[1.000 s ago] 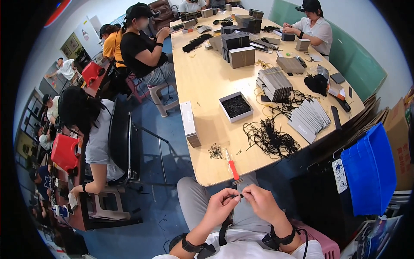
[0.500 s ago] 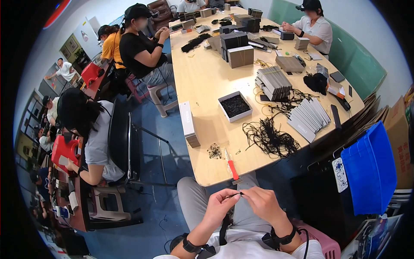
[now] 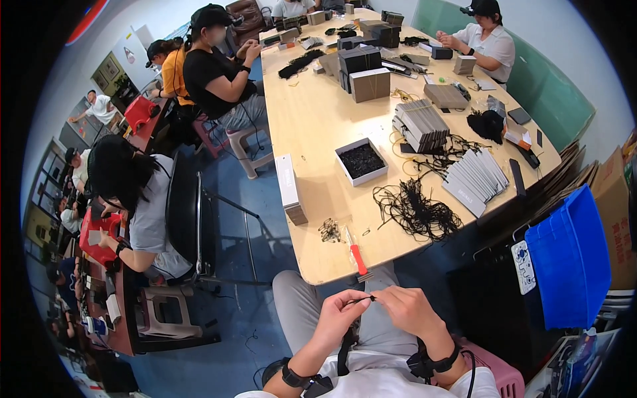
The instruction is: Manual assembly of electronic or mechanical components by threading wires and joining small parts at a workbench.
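Observation:
Above my lap, just off the table's near edge, my left hand [image 3: 338, 318] pinches a thin black cord [image 3: 357, 301] between thumb and fingertips. My right hand [image 3: 406, 310] is closed on the same cord, close against the left fingertips. A small dark bit of cord shows between the two hands; the rest is hidden by the fingers. Beyond my hands, a red-handled tool [image 3: 358, 259] lies at the table edge. A loose heap of black cords [image 3: 417, 211] spreads to its right, and a small pile of tiny loops or pins [image 3: 329, 230] lies to its left.
On the wooden table [image 3: 312, 255] are a white box [image 3: 371, 177] of small black pieces, fanned grey-white cards [image 3: 474, 184] and a stack of flat boxes [image 3: 421, 126]. A blue bin [image 3: 569, 259] stands at right. Other people sit around the table and at left.
My hands stay almost in place, still pinching the cord; the right hand has shifted very slightly. At left, the seated person's hands have moved over the red object.

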Demonstrator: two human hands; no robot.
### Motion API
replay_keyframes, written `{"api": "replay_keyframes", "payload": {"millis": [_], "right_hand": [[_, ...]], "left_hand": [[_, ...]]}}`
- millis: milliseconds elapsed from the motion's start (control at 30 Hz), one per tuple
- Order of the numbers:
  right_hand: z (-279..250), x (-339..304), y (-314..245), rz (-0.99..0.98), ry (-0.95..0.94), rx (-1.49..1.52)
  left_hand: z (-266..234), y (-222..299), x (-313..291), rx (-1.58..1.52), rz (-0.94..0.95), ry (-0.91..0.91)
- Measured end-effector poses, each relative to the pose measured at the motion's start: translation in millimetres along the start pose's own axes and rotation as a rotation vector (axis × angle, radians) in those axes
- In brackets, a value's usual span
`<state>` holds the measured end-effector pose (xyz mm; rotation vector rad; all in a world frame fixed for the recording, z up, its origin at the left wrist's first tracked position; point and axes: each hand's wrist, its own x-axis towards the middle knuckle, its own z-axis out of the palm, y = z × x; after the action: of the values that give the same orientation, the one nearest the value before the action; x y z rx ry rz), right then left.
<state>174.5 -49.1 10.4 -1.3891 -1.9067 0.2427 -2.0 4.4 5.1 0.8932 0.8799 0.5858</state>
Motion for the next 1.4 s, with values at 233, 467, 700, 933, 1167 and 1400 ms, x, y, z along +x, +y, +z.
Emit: {"api": "replay_keyframes", "payload": {"millis": [233,467,700,933,1167,1400], "right_hand": [[-2,-1,2,-0.02,-0.024,-0.014],[-6,-2,3,-0.068,-0.02,-0.102],[0,-1,2,-0.079,0.067,-0.071],[1,-6,7,-0.077,0.101,-0.064],[-6,0,-7,0.179,0.037,0.395],[7,-15,10,0.092,0.101,0.357]], "left_hand": [[0,-2,0,0.019,-0.005,-0.004],[4,-1,-2,0.136,0.024,0.007],[12,-3,-5,0.449,0.267,0.129],[15,3,-8,0.4,0.248,0.138],[6,-1,-7,0.193,0.119,-0.007],[7,-3,-7,0.097,-0.001,-0.058]]}}
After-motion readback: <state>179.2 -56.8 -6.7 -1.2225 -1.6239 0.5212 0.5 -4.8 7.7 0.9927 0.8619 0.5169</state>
